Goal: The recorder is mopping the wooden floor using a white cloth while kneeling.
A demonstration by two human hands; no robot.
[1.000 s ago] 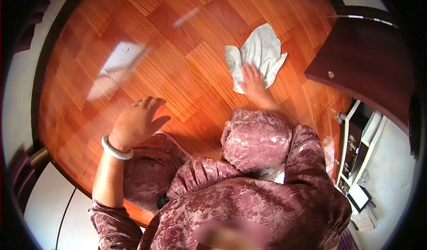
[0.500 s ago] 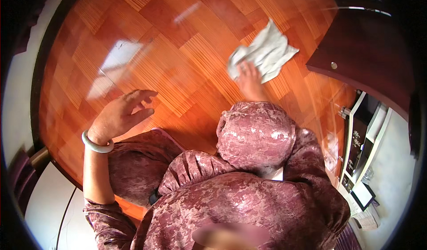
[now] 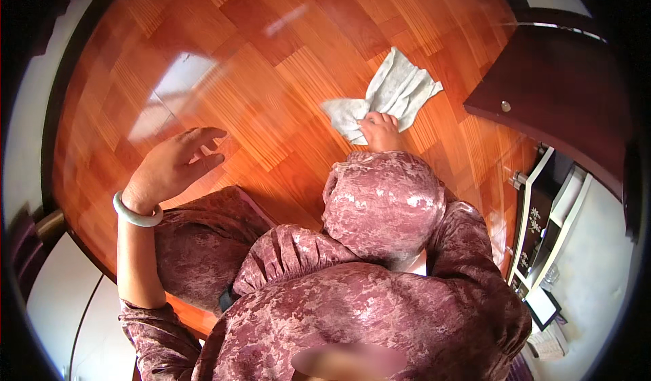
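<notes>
Resting on the near edge of a pale grey-white cloth, the right hand reaches out past the person's right knee, its fingers bent and close together on the fabric; whether they pinch it or only press it down, I cannot tell from where I stand. The cloth lies creased on the shiny orange-brown wood floor, one part spread away from the hand to the upper right and a smaller fold poking out to the left. Over on the other side, the left hand hangs empty above the floor beyond the left knee, fingers loosely curved and the thumb well apart from them, a pale bangle round its wrist. Both knees and the sleeves are in mottled mauve velvety cloth. To the right of the wiping cloth, well apart from it, juts a dark reddish-brown cabinet with a small knob, and nearer the person stands a white-edged shelf unit
</notes>
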